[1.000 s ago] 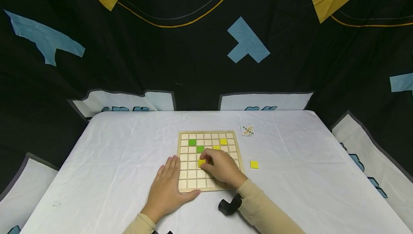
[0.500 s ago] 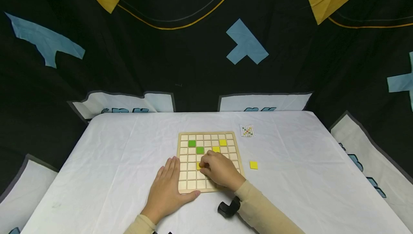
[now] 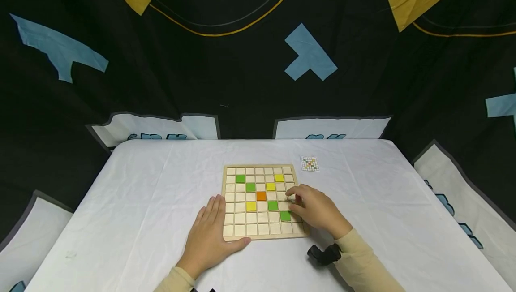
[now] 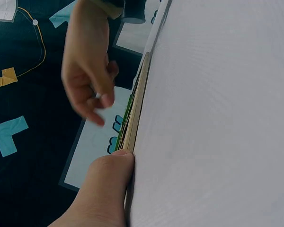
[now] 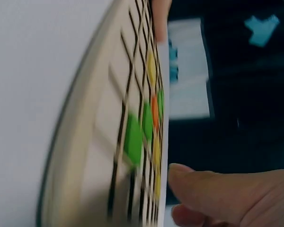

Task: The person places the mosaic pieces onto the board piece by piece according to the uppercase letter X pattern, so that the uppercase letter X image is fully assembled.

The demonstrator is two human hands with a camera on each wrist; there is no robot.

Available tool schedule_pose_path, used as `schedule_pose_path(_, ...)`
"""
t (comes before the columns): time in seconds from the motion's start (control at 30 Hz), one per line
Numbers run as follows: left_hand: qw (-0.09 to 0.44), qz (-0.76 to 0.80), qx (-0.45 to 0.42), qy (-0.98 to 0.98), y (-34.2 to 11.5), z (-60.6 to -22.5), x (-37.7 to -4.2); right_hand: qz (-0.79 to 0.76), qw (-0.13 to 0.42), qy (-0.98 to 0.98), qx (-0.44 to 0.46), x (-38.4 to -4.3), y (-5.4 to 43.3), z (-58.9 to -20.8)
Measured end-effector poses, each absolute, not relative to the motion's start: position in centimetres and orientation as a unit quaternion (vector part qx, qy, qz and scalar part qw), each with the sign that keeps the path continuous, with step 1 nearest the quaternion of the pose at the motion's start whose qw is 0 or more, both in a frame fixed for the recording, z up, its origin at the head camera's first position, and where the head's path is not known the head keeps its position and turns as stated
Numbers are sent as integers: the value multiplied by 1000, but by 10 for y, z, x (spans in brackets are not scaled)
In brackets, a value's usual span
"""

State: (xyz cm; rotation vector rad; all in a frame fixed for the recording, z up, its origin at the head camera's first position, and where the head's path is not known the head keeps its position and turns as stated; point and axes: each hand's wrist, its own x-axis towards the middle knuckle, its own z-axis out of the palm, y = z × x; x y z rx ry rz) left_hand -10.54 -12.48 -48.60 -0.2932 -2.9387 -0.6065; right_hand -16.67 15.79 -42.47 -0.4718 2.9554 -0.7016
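My left grip [image 3: 209, 234] lies flat w/ fingers straight on the worktop [image 3: 141, 202], thumb against the near-left corner of the wooden grid board [image 3: 263, 166], holding nothing; right grip [image 3: 316, 209] sits at the board's right edge, fingers loosely curled, and I can't tell whether it pinches anything. Head view: the board lies mid-worktop on white cloth, w/ coloured tiles seated in its cells: an orange tile [image 3: 261, 196] near the centre, a yellow tile [image 3: 251, 206] just below-left of it, a green tile [image 3: 273, 205] below-right, another green tile [image 3: 285, 216] next to my right fingers, plus two green tiles up-left and two yellow up-right. A small pattern card [image 3: 309, 163] lies off the board's far-right corner, apart from it. A black wrist mount [image 3: 322, 254] shows on my right sleeve. Left wrist view: my thumb [image 4: 114, 163] presses the board's edge [image 4: 135, 113]; the right hand [image 4: 87, 71] hangs above the board, fingers bent. Right wrist view: blurred, board seen edge-on [image 5: 109, 142] w/ green, orange and yellow tiles, my thumb [image 5: 213, 189] near its edge.
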Motion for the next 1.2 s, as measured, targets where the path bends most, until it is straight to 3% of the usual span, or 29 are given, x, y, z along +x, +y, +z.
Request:
schedule_pose_path(0.27, 57, -202, -96, -973, -124, -484, -104, -151, 43, 983, -98, -168, 210, -427)
schedule_pose_path(0.6, 61, -202, -97, -973, -124, -485, -105, -179, 41, 979, -89, -167, 224, -434)
schedule_pose_path(0.87, 58, -201, -96, -973, -124, -484, -105, -292, 37, 952, -80, -178, 204, -430)
schedule_pose_path(1.2, 52, -192, -97, -975, -125, -483, -106, -347, 34, 920, -181, -173, 135, -430)
